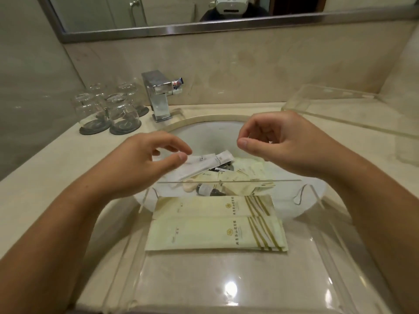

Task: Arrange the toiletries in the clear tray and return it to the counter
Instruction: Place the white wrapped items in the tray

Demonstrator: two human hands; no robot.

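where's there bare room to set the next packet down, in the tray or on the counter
Free: the clear tray's near half, in front of the two cream packets, and the strips either side of them; also the counter left of the sink, in front of the glasses. Crowded: the sink beyond the tray's far wall, heaped with toiletries.

4 glasses [122,112] on dark round coasters [94,128], left of chrome faucet [158,98]; small tube [179,82] behind faucet; mirror [158,10] above.

1. I am seeing two cream packets [215,234] showing olive-gold stripes toward the right edge of the clear tray [229,181].
2. I am seeing white sachets [204,164] lying in the white sink [210,134].
3. I am noticing dark grey coasters [95,129] at the far left corner of the beige marbled counter [45,168].
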